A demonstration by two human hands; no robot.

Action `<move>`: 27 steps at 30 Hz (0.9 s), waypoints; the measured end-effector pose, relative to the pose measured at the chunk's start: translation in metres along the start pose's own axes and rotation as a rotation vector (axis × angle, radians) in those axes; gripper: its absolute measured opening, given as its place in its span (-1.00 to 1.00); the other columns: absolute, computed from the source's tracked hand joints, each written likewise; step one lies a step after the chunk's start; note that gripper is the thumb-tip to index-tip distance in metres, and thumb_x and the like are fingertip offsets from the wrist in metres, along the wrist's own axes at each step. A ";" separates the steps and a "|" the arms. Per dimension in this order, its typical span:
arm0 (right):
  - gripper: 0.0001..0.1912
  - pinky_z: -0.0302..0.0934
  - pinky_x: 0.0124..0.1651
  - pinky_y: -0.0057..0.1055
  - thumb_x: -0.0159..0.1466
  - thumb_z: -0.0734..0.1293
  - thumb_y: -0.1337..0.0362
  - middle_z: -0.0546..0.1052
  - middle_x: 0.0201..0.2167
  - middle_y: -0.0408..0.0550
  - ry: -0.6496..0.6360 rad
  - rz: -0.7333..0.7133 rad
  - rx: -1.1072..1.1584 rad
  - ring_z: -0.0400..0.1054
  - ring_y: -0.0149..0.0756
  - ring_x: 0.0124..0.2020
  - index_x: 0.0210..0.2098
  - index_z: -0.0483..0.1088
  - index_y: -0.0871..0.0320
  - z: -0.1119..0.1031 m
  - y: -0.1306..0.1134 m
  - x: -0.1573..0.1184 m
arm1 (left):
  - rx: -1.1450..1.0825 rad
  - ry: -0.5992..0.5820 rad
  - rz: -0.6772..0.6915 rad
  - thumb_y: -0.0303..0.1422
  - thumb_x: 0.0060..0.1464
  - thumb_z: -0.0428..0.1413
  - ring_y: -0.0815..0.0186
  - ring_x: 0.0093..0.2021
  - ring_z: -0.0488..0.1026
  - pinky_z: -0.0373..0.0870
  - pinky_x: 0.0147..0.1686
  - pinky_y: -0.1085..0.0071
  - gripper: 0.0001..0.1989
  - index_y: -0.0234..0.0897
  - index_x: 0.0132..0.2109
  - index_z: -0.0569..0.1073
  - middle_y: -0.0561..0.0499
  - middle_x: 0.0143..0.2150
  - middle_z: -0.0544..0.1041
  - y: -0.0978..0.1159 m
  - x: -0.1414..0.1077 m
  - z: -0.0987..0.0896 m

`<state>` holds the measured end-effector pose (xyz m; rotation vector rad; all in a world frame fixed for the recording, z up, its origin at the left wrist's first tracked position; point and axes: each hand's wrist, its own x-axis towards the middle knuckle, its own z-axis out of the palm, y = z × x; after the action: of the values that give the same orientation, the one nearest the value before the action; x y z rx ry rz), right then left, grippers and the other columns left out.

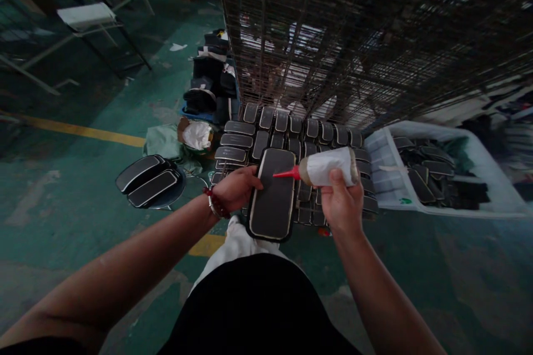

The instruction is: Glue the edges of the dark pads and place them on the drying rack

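Dark panel (pixel 271 205), one, oblong, pale line around its border: before the person's body, clamped at its left edge in the grip of the left hand (pixel 235 189), thumb on top; bracelet at that wrist. Squeeze bottle (pixel 327 168), one, white wrapping, tipped sideways: grip of the right hand (pixel 343 202) closed around it; red nozzle (pixel 291 172) over the panel, contact unclear. Similar panels (pixel 239 128), many, in rows beyond the hands. Stool (pixel 178 189), at left, bearing further panels. White crate (pixel 378 177), at right, dark pieces inside
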<state>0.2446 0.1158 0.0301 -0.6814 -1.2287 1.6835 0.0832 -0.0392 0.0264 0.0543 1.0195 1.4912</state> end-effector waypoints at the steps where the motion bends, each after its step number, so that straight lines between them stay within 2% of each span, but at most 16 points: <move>1: -0.57 0.51 -0.16 -0.26 0.12 0.57 0.12 0.59 -0.23 -0.13 -0.037 0.028 -0.005 0.51 -0.28 -0.25 -0.06 0.49 0.05 -0.003 0.001 -0.004 | 0.005 0.004 0.007 -0.70 -0.23 0.11 0.14 -0.31 0.65 0.60 -0.31 0.31 -0.51 -0.43 -0.07 0.58 -0.14 -0.27 0.68 0.001 0.000 -0.002; 5: -0.57 0.50 -0.01 -0.13 0.11 0.58 0.10 0.63 -0.22 -0.07 -0.155 0.119 -0.026 0.54 -0.19 -0.20 -0.06 0.52 0.05 -0.016 -0.005 -0.002 | 0.017 -0.042 0.024 -0.69 -0.22 0.13 0.17 -0.32 0.65 0.61 -0.29 0.32 -0.52 -0.43 -0.07 0.58 -0.14 -0.25 0.69 0.004 -0.001 -0.008; 10: -0.50 0.41 0.17 0.03 0.05 0.61 0.14 0.64 -0.11 -0.09 -0.108 -0.084 0.021 0.56 -0.10 -0.03 -0.03 0.50 -0.01 -0.015 -0.011 0.020 | 0.004 -0.087 -0.010 -0.67 -0.22 0.14 0.22 -0.37 0.64 0.61 -0.28 0.33 -0.55 -0.41 -0.09 0.59 -0.13 -0.25 0.70 0.004 -0.003 -0.011; 12: -0.48 0.38 0.20 0.08 0.06 0.61 0.15 0.64 -0.08 -0.07 -0.135 -0.100 0.035 0.55 -0.06 0.03 -0.01 0.49 -0.02 -0.012 -0.006 0.019 | -0.012 -0.079 -0.016 -0.68 -0.22 0.14 0.21 -0.36 0.64 0.61 -0.28 0.33 -0.54 -0.41 -0.08 0.59 -0.13 -0.25 0.70 0.004 -0.001 -0.015; 14: -0.47 0.42 0.15 0.05 0.07 0.61 0.12 0.65 -0.09 -0.03 -0.160 -0.010 0.035 0.55 -0.06 0.01 0.00 0.49 0.01 -0.010 0.003 0.012 | -0.039 -0.039 -0.008 -0.70 -0.20 0.13 0.19 -0.35 0.65 0.61 -0.28 0.32 -0.52 -0.42 -0.06 0.58 -0.14 -0.24 0.70 0.003 0.002 -0.022; 15: -0.48 0.45 0.10 0.01 0.07 0.61 0.11 0.65 -0.11 -0.01 -0.163 0.087 0.033 0.57 -0.08 -0.04 -0.01 0.49 0.04 -0.009 0.009 0.007 | -0.058 -0.011 -0.004 -0.71 -0.20 0.12 0.17 -0.34 0.65 0.61 -0.29 0.32 -0.51 -0.42 -0.05 0.58 -0.14 -0.25 0.70 0.002 0.004 -0.026; 18: -0.55 0.54 -0.14 -0.19 0.10 0.61 0.10 0.67 -0.18 -0.03 -0.057 0.494 0.088 0.58 -0.17 -0.19 -0.08 0.52 0.10 -0.009 0.025 -0.002 | -0.153 0.079 0.007 -0.73 -0.18 0.12 0.13 -0.35 0.65 0.61 -0.30 0.29 -0.51 -0.42 -0.04 0.57 -0.15 -0.27 0.69 -0.006 0.015 -0.046; 20: -0.58 0.49 -0.38 -0.40 0.11 0.60 0.10 0.67 -0.21 -0.06 0.088 0.696 0.199 0.58 -0.23 -0.24 -0.12 0.52 0.12 -0.010 0.035 0.001 | -0.266 0.184 0.003 -0.76 -0.20 0.10 0.15 -0.35 0.65 0.61 -0.31 0.30 -0.49 -0.41 -0.06 0.57 -0.14 -0.27 0.68 -0.018 0.026 -0.064; 23: -0.60 0.26 -0.60 -0.59 0.14 0.59 0.14 0.66 -0.16 -0.06 0.315 0.772 0.348 0.56 -0.28 -0.26 -0.10 0.50 0.13 -0.017 0.050 0.013 | -0.484 0.498 -0.012 -0.80 -0.19 0.05 0.24 -0.41 0.61 0.57 -0.37 0.39 -0.52 -0.36 -0.13 0.55 -0.06 -0.31 0.65 -0.046 0.046 -0.102; 25: -0.62 0.27 -0.60 -0.58 0.18 0.56 0.17 0.65 -0.16 -0.06 0.452 0.769 0.360 0.56 -0.29 -0.26 -0.06 0.49 0.12 -0.025 0.060 0.019 | -0.564 0.687 -0.022 -0.79 -0.08 0.01 0.31 -0.47 0.56 0.53 -0.43 0.44 -0.59 -0.34 -0.17 0.52 -0.01 -0.37 0.60 -0.068 0.061 -0.133; 27: -0.63 0.35 -0.54 -0.53 0.21 0.54 0.19 0.65 -0.17 -0.07 0.565 0.774 0.317 0.56 -0.27 -0.25 -0.03 0.48 0.12 -0.035 0.071 0.020 | -0.598 0.808 -0.047 -0.75 0.09 -0.01 0.35 -0.50 0.50 0.49 -0.47 0.45 -0.68 -0.33 -0.17 0.50 0.01 -0.41 0.55 -0.087 0.076 -0.167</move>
<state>0.2403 0.1429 -0.0466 -1.4229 -0.2793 2.0154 0.0369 -0.0812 -0.1667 -1.0597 1.1241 1.7520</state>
